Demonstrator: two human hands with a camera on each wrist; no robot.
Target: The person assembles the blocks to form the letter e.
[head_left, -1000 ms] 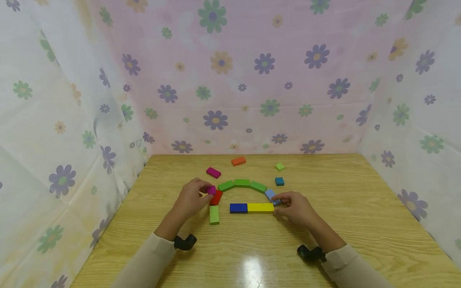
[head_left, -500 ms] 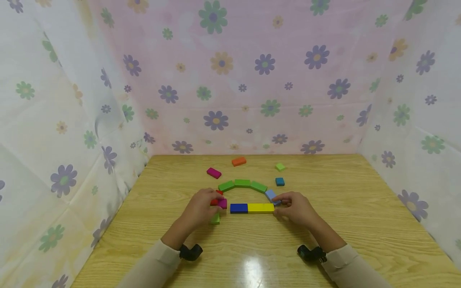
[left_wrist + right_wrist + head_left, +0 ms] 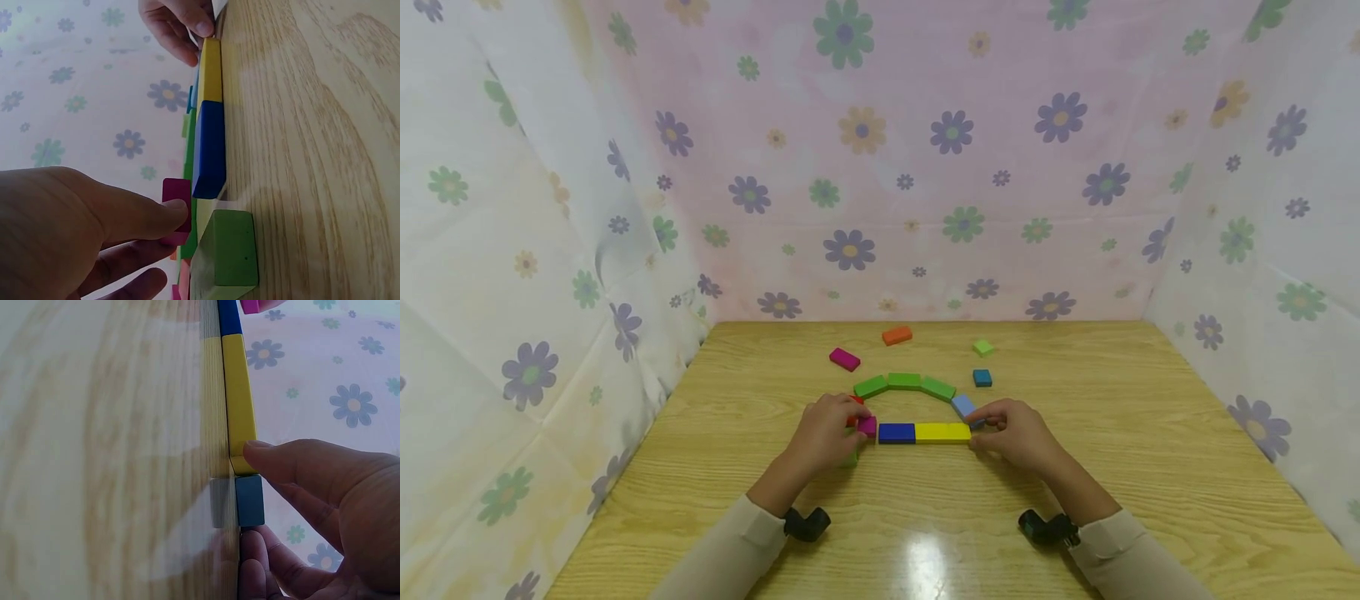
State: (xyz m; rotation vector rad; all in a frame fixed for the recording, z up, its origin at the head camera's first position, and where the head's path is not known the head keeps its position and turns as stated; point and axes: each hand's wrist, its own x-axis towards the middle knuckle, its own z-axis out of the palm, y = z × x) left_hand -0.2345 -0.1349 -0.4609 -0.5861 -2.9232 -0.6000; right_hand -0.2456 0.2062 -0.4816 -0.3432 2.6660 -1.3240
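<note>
Magenta block [image 3: 867, 427] sat pinched in the left hand [image 3: 825, 431], above the table [image 3: 917, 517].
Thumb and fingertips gripped it near the blue block [image 3: 897, 433]; the right hand [image 3: 1018, 435], thumb and fingers parted, touched the yellow block [image 3: 940, 433] beside the light-blue block [image 3: 963, 407]. Three green blocks [image 3: 904, 381] arched behind.

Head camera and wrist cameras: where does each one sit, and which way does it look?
Head: worn on the head, looking forward and down at the table; left hand, right hand and sleeves show.
Left wrist: on the left wrist, looking past the left hand and magenta block toward the right hand; both hands show.
Right wrist: on the right wrist, looking along the yellow strip; the right hand and a bit of the left show.
Both wrist views share the yellow strip and blue block.
</note>
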